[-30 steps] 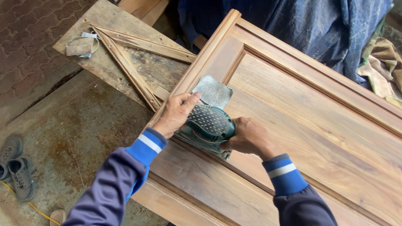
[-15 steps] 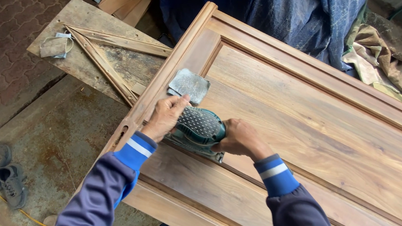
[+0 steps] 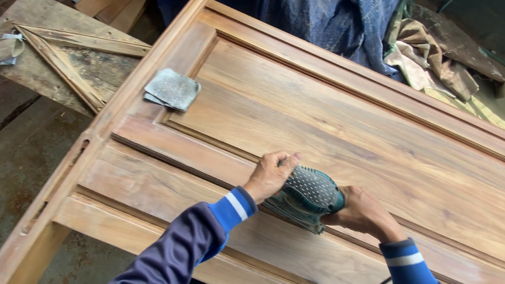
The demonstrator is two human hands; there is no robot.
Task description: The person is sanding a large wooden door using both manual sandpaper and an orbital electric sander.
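The left hand is pressing flat on top of the teal sander while the right hand is gripping its rear, on the wooden door beside a folded sandpaper sheet

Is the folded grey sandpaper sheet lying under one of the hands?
No, the grey sandpaper sheet lies alone near the door's left edge, while the left hand and right hand both grip the green sander.

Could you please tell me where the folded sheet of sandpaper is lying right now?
In the head view the folded sandpaper lies on the wooden door near its left edge, apart from both hands and up-left of the sander.
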